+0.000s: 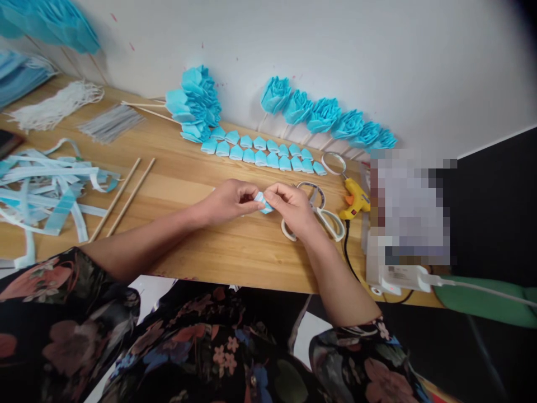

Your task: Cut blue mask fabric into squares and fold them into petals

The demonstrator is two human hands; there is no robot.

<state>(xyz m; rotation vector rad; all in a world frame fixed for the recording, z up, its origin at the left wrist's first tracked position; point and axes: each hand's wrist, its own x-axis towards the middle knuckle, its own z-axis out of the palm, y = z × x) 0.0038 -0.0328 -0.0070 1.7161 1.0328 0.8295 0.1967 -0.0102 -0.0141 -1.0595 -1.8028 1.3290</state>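
My left hand (pixel 229 200) and my right hand (pixel 293 207) meet over the middle of the wooden table (pixel 218 252). Both pinch one small folded light-blue piece (pixel 264 202) between thumb and fingers. White-handled scissors (pixel 325 215) lie just right of my right hand, partly under it. Beyond my hands, several folded blue petals (pixel 262 154) lie in two rows.
A yellow glue gun (pixel 356 198) lies right of the scissors, with its black cord running off the table edge. Blue paper roses (pixel 323 115) lean on the wall. Two wooden sticks (pixel 126 196), blue strips (pixel 46 184), white elastic loops (pixel 54 106) and a white power strip (pixel 396 277) also sit here.
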